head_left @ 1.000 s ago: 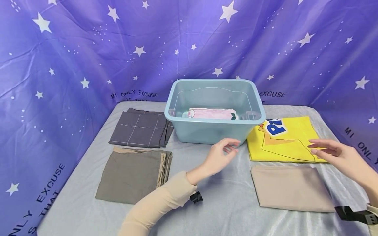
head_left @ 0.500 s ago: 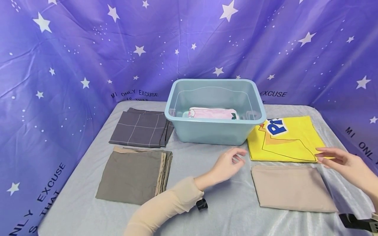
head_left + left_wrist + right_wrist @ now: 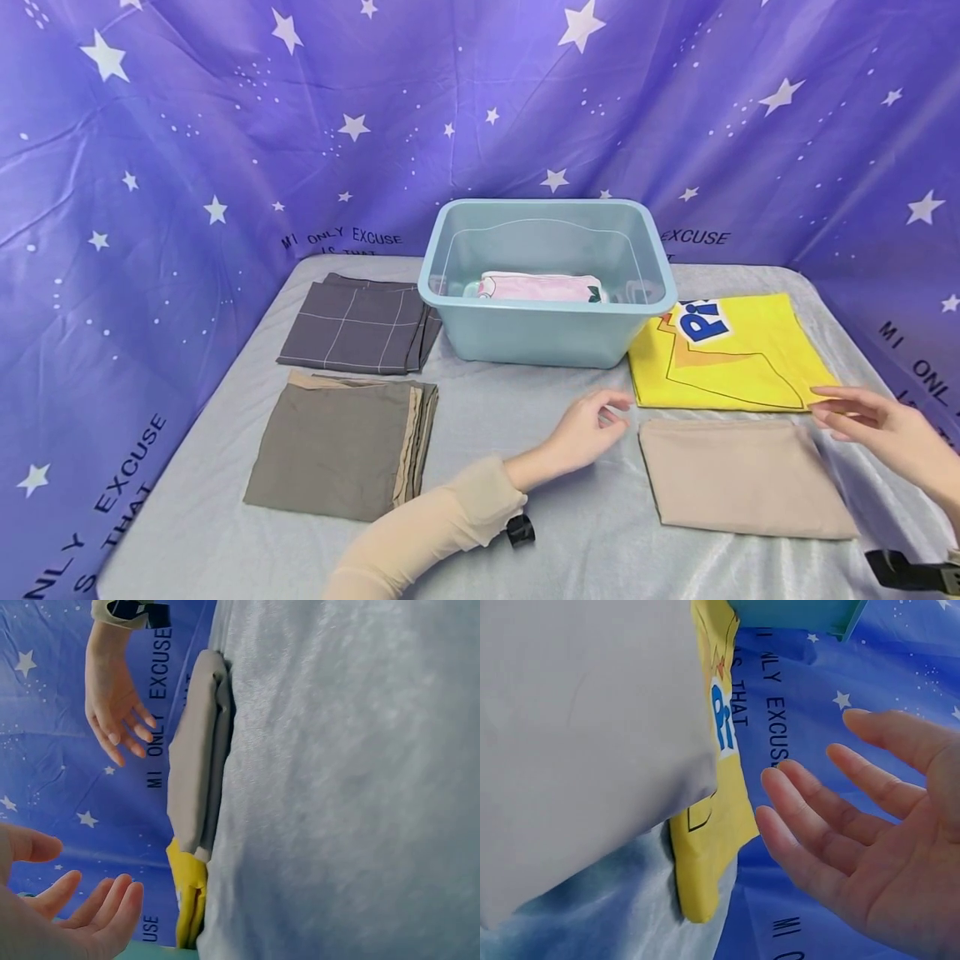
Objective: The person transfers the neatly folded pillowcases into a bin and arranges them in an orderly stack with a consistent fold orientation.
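My left hand (image 3: 588, 429) hovers over the bed-like grey surface, just left of a folded beige cloth (image 3: 742, 477); its fingers are relaxed and hold nothing. On the other side, my right hand (image 3: 881, 425) is near the right corners of the beige cloth and a folded yellow cloth (image 3: 735, 367) with a blue-lettered print. In the right wrist view its fingers (image 3: 810, 810) are spread and bare. The left wrist view shows both hands apart from the cloths. A light-blue bin (image 3: 540, 337) stands behind, with a folded pink-and-white cloth (image 3: 540, 287) lying inside.
To the left lie a folded dark-grey checked cloth (image 3: 352, 325) and, nearer, a folded olive-brown cloth (image 3: 330, 450). Everything sits on a pale grey fabric-covered table (image 3: 480, 417). A purple star-printed curtain (image 3: 247, 125) encloses the back and sides.
My left hand has moved down and right, away from the bin toward the beige cloth. My right hand has shifted slightly right and down. The cloths stay put.
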Demonstrator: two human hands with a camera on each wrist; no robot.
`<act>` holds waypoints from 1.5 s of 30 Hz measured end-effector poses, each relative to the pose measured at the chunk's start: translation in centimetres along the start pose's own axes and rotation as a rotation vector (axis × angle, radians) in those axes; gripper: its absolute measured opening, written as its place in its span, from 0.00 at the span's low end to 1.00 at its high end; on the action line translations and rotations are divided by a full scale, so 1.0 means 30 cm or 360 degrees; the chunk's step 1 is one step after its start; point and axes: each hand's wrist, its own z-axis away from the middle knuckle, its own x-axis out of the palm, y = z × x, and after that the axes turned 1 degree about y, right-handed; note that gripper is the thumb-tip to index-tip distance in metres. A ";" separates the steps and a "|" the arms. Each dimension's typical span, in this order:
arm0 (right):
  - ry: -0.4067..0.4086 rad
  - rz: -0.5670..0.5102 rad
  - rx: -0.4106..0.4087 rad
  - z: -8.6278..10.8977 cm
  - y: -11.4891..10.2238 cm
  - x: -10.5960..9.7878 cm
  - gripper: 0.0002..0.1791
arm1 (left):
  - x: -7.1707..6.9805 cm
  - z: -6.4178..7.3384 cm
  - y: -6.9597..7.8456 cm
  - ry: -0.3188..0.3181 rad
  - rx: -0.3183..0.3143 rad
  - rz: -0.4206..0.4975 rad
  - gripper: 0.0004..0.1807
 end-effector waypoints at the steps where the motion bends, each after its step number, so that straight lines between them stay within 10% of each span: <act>1: 0.0001 -0.0009 -0.0020 -0.002 0.026 0.002 0.15 | 0.004 -0.001 -0.004 -0.0007 -0.0003 0.0003 0.16; 14: -0.0104 0.0167 0.0089 0.008 0.103 0.030 0.21 | 0.057 0.007 -0.039 -0.0079 -0.0210 0.0112 0.16; 23: -0.0056 0.0161 0.0055 -0.019 0.360 0.050 0.17 | 0.076 0.012 -0.033 -0.0111 -0.0339 0.0137 0.17; 34: -0.0130 0.0115 0.0065 0.008 0.190 0.067 0.20 | 0.107 0.014 -0.042 -0.0077 -0.0524 0.0239 0.17; 45: -0.0210 0.0295 0.0312 -0.021 0.369 0.101 0.37 | 0.133 0.014 -0.026 -0.0072 -0.0791 0.0654 0.16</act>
